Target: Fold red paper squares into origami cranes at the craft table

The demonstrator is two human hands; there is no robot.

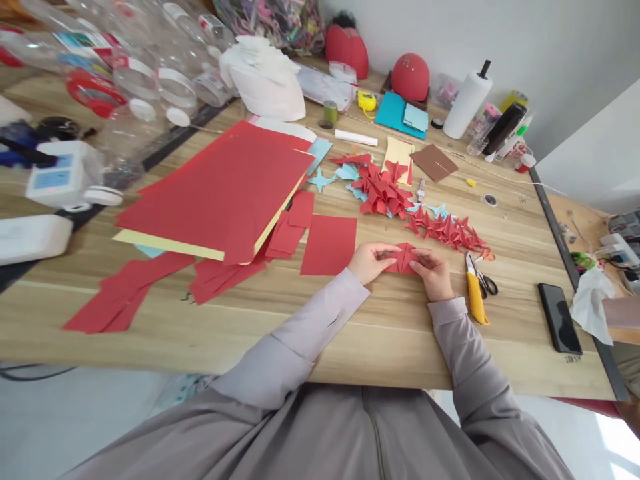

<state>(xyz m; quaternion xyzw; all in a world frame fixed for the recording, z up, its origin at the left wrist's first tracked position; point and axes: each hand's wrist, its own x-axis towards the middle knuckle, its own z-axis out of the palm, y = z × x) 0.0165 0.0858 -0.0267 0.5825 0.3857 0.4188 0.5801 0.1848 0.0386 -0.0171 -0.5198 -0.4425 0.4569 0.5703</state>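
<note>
A small creased piece of red paper [405, 258] is held just above the wooden table [390, 333]. My left hand [371, 262] pinches its left side between thumb and fingers, and my right hand [432, 270] grips the right side the same way. To the left of my left hand lies a flat red square [329, 245]. Beyond my hands are a heap of folded red paper shapes [384, 191] and a row of red paper stars [447, 229], with light blue pieces among them.
Scissors [487, 285] and a yellow cutter [477, 297] lie right of my right hand. A black phone [559, 318] rests farther right. Large red sheets [220, 193], cut strips [115, 300] and plastic bottles [175, 87] occupy the left. Another person's arm [621, 312] shows at the right edge.
</note>
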